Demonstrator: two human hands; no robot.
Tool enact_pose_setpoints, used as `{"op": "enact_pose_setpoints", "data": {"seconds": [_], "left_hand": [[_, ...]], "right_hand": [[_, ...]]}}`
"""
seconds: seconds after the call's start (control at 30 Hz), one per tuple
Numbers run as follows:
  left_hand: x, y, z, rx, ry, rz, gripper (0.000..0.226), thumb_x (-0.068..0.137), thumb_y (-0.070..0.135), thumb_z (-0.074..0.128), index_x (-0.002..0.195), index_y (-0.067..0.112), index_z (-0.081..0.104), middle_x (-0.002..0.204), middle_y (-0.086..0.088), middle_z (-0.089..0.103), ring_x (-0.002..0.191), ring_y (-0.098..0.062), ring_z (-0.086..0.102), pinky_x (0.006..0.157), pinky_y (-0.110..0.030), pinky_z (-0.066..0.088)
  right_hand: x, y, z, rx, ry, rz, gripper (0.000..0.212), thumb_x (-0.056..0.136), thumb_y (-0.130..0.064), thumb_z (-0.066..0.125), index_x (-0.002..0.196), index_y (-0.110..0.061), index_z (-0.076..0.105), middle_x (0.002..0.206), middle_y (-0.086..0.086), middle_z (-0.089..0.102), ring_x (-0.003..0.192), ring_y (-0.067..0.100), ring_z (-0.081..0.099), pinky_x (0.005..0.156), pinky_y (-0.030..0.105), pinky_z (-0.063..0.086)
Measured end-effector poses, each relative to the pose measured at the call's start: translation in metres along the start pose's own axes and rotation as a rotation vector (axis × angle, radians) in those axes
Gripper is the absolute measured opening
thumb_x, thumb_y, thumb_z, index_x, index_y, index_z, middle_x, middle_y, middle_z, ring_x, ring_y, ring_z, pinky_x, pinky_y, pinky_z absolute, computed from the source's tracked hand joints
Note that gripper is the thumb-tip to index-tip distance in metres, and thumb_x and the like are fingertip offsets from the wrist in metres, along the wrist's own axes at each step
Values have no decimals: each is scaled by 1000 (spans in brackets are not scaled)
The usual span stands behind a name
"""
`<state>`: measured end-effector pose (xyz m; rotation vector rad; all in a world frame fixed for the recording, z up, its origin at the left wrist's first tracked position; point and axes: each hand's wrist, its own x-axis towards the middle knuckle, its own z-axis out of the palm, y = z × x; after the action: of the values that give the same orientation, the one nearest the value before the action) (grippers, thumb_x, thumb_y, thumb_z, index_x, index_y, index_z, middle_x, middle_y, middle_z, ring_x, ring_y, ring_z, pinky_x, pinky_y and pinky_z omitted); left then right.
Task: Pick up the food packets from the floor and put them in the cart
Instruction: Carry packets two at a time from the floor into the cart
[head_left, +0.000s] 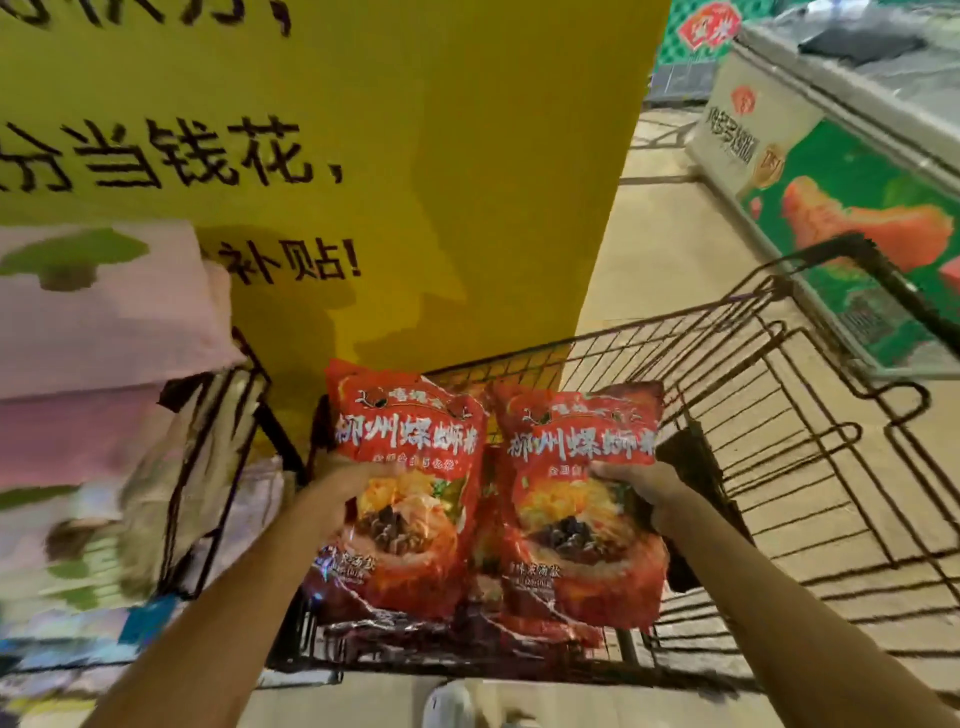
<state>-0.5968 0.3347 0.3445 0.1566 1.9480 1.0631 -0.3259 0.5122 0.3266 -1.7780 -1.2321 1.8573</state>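
The left hand (343, 486) grips the left edge of one red food packet (410, 493) and the right hand (631, 493) grips the right edge of a second red packet (582, 499), both held upright, side by side and touching, above the near end of the wire cart (779, 467). More red packets (467, 631) lie in the cart beneath them, while the basket's far part is bare. A yellow sign (415, 182) stands just past the cart's front rim, stacked goods (104, 364) crowd its left side, and open floor (665, 223) runs between the cart and a freezer (857, 208) on the right.

Two red food packets (493, 499) over cart (779, 415)
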Motion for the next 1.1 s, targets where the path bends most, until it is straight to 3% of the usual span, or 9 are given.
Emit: {"op": "enact_pose_setpoints", "data": {"seconds": [0.17, 0.37, 0.53, 0.67, 0.73, 0.8, 0.87, 0.97, 1.1], "left_hand": [[45, -15, 4, 37, -63, -228, 92, 55, 28, 84, 134, 1, 44, 141, -16, 46, 129, -35, 43, 104, -44, 38], [83, -32, -5, 155, -65, -299, 73, 73, 15, 77, 137, 2, 43, 146, -17, 41, 133, -33, 39, 107, -42, 32], [97, -35, -8, 191, 91, -286, 81, 62, 18, 87, 131, 4, 48, 129, -8, 55, 126, -30, 48, 105, -39, 37], [95, -38, -2, 635, 370, -63, 128, 44, 38, 93, 146, 13, 19, 144, -22, 37, 126, -42, 43, 98, -52, 44], [85, -34, 9, 997, 432, 229, 125, 56, 42, 87, 151, 19, 9, 155, -21, 15, 138, -40, 26, 106, -54, 33], [80, -35, 17, 1220, 318, 453, 104, 74, 48, 71, 152, 24, 7, 159, -15, -2, 146, -36, 4, 116, -54, 15], [79, -49, 16, 1279, 95, 393, 100, 79, 66, 53, 151, 26, -4, 157, -12, -19, 145, -35, -14, 117, -54, -1], [82, -69, 5, 1321, -173, 261, 145, 35, 102, 33, 136, 26, -37, 141, -10, -49, 133, -40, -37, 112, -54, -13], [89, -84, -15, 1288, -318, 248, 155, 28, 89, 56, 128, 30, -45, 133, -6, -57, 127, -38, -46, 101, -56, -15]], "right_hand": [[48, 13, 26, -28, -79, 112, 50, 66, -12, 82, 106, -9, 52, 96, 10, 64, 86, 27, 63, 72, 38, 50], [84, 33, 57, -91, -117, 303, 38, 66, -8, 81, 94, -5, 56, 91, 13, 67, 76, 27, 64, 60, 34, 51], [96, 48, 66, -99, -132, 334, 56, 62, -4, 83, 110, -1, 53, 105, 17, 66, 90, 32, 66, 66, 38, 54], [98, 58, 71, -306, -71, 253, 67, 57, -18, 88, 112, -3, 53, 106, 18, 68, 88, 32, 69, 77, 46, 58], [94, 61, 75, -421, 13, 202, 105, 42, -33, 93, 129, -11, 37, 118, 21, 60, 91, 33, 68, 69, 44, 60], [91, 60, 79, -634, 109, 44, 136, 39, -40, 93, 146, -27, 11, 147, 22, 30, 123, 40, 49, 77, 45, 56], [88, 54, 85, -1031, 68, -208, 137, 51, -50, 85, 148, -38, -10, 158, 13, -2, 144, 37, 12, 106, 59, 33], [84, 49, 99, -1479, -311, -410, 137, 53, -62, 77, 140, -44, -28, 151, 5, -34, 139, 42, -21, 109, 69, 9], [82, 58, 109, -1638, -456, -389, 147, 46, -65, 78, 127, -41, -42, 138, 8, -50, 132, 56, -25, 106, 73, 8]]}}
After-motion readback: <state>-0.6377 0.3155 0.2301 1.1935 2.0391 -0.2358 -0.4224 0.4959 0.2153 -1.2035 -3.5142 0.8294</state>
